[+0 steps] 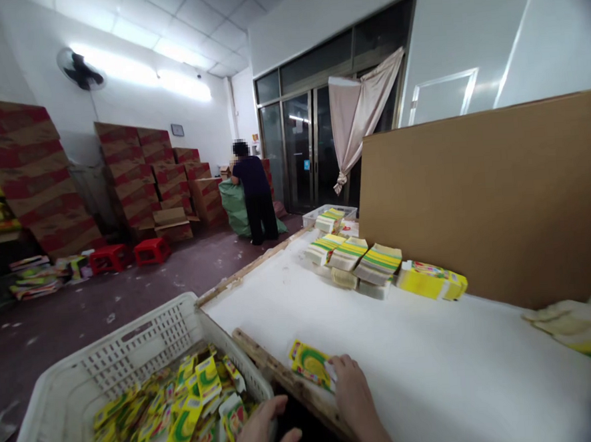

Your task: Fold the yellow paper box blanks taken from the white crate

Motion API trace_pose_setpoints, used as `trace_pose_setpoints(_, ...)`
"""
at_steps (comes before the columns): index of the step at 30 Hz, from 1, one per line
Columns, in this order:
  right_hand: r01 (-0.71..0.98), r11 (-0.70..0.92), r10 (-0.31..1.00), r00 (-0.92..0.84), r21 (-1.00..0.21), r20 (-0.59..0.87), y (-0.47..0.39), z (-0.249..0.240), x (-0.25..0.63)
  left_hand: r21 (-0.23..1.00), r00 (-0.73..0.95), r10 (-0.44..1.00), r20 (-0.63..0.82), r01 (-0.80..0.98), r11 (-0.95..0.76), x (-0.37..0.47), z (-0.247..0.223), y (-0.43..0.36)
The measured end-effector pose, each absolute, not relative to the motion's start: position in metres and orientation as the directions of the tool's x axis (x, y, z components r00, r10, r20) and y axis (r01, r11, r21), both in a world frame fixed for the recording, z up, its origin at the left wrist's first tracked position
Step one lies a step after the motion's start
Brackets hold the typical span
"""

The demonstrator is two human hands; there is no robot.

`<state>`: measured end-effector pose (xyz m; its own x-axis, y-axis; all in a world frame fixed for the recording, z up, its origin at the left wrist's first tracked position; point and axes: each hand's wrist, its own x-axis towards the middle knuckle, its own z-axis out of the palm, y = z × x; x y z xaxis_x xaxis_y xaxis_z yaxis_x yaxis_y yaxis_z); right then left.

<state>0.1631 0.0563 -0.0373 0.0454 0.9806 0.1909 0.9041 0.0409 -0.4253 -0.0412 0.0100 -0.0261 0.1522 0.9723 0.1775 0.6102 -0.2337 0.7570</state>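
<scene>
Bottom centre: right hand (353, 391) lies flat, fingers (340, 368) extended onto a yellow packet (310, 363) at the near edge of the white table (434, 359). Left hand (261, 436), fingers loosely curled, rests at the rim of the white crate (133, 344), lower left, gripping nothing visible.

My right grip (353, 384) lies flat on the white surface (434, 359), fingertips on a yellow-green packet (311, 363) near its wooden edge. My left grip (263, 436) rests at the rim of the white plastic crate (133, 351), which holds a heap of the same yellow packets (187, 414). Farther along the surface, bundled stacks of packets (357, 254) sit before an upright cardboard sheet (499, 195). Across the room a person (253, 190) in dark clothes bends over a green sack (237, 208) beside stacked cartons (137, 170)
</scene>
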Motion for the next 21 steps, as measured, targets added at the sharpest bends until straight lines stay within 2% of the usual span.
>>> trace_pose_setpoints(7,0.922,0.032,0.984,0.04,-0.386,0.176,0.063,-0.044,0.168,0.797,0.133,0.986,0.097,0.583,-0.157,-0.036,-0.011,0.002)
trace_pose_setpoints(14,0.926,-0.029,0.959,0.132,-0.376,0.25,0.064,-0.035,0.172,0.829,0.129,0.985,0.115,0.534,-0.167,-0.036,-0.017,0.002)
trace_pose_setpoints(21,0.928,-0.038,0.983,0.101,-0.371,0.154,0.083,-0.036,0.15,0.852,0.135,0.987,0.092,0.503,-0.149,-0.031,-0.021,0.0)
